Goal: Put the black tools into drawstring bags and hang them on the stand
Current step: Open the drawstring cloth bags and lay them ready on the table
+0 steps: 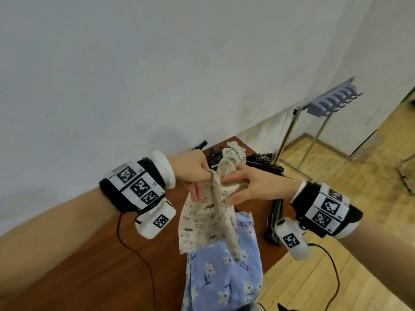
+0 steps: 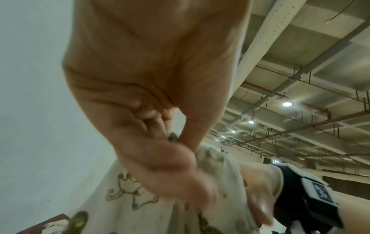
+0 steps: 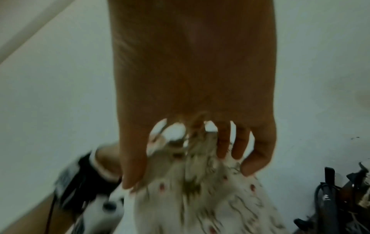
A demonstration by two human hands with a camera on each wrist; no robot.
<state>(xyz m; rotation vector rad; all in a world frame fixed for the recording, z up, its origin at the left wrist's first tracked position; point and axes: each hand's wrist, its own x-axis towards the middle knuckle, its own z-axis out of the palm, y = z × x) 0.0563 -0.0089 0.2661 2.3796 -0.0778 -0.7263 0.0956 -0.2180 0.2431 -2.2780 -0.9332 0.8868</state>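
Both hands hold a cream printed drawstring bag (image 1: pixel 206 223) up above the brown table (image 1: pixel 94 265). My left hand (image 1: pixel 198 180) pinches the left edge of its mouth; the left wrist view shows that pinch between thumb and fingers (image 2: pixel 192 158) on the bag (image 2: pixel 140 205). My right hand (image 1: pixel 235 187) grips the gathered right edge, fingers curled into the cloth (image 3: pixel 200 205). The bag hangs limp. A heap of black tools (image 1: pixel 265 163) lies at the table's far end, and one long black tool (image 1: pixel 275 218) rests by the right edge.
A blue floral bag (image 1: pixel 224 270) lies on the table under the held one. Another cream bag (image 1: pixel 234 151) sits crumpled behind my hands. The metal stand (image 1: pixel 298 129) with a row of hooks (image 1: pixel 332 101) stands on the wooden floor to the right, near the wall.
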